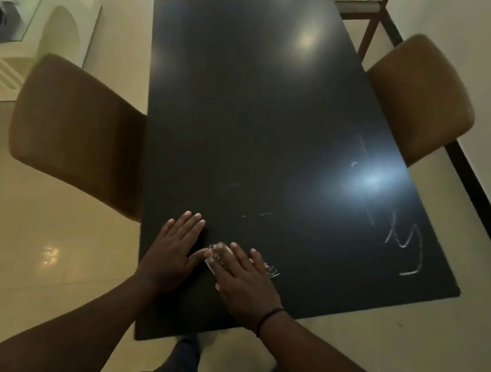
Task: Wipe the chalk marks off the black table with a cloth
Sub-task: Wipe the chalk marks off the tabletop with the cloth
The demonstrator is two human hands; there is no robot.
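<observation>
The black worktop (250, 114) is a long rectangle with sharp corners, and its smooth matte face catches two soft glares of light. The far two thirds of it lie bare, so there is wide room ahead of both hands. A brown padded chair (80, 130) is tucked against the left long edge and another brown chair (420, 98) stands at the right long edge near a pale wall. The near short edge runs just below the wrists, with glossy cream floor tiles (30, 246) all round.

The left hand (175, 252) lies flat, palm down, fingers (189, 225) stretched out and spread, holding nothing; it sits close to the left edge. The right hand (242, 278) lies just beside it, also palm down, its fingers (237, 255) extended and pressing on a small pale cloth (214, 260). Only a crumpled strip of the cloth shows, poking out under the fingertips towards the left thumb; the rest is hidden beneath the palm. A thin black band circles the right wrist.

A tangled white chalk scribble (271, 271) lies on the worktop touching the right side of the right hand. Further chalk marks (404, 243), loose angular strokes and a long thin line, sit well apart near the near right corner. Faint smeared dashes show ahead of the fingers.
</observation>
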